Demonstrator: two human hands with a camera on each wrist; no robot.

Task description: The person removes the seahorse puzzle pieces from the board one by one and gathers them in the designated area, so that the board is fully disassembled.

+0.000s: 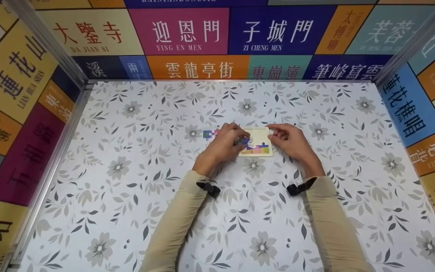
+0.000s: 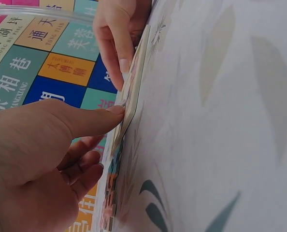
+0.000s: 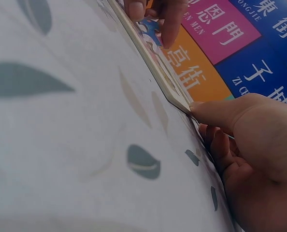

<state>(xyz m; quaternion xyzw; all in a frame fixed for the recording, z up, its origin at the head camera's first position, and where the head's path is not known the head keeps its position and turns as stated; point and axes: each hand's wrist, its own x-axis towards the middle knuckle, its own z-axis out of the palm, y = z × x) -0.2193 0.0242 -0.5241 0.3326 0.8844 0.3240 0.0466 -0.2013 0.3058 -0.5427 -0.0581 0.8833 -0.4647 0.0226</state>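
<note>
Lying on the table (image 1: 157, 211), the puzzle board (image 1: 259, 135) has its right edge clamped in the fingers of the right hand (image 1: 289, 138), and the left hand (image 1: 228, 142) bends over its left side; whether those fingers pinch anything, I cannot tell. Loose pieces (image 1: 207, 134) lie just left of the left hand, the nearer one.

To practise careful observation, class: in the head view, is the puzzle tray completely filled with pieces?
No, the puzzle tray shows a bare cream area above the coloured pieces in its lower part.
</note>
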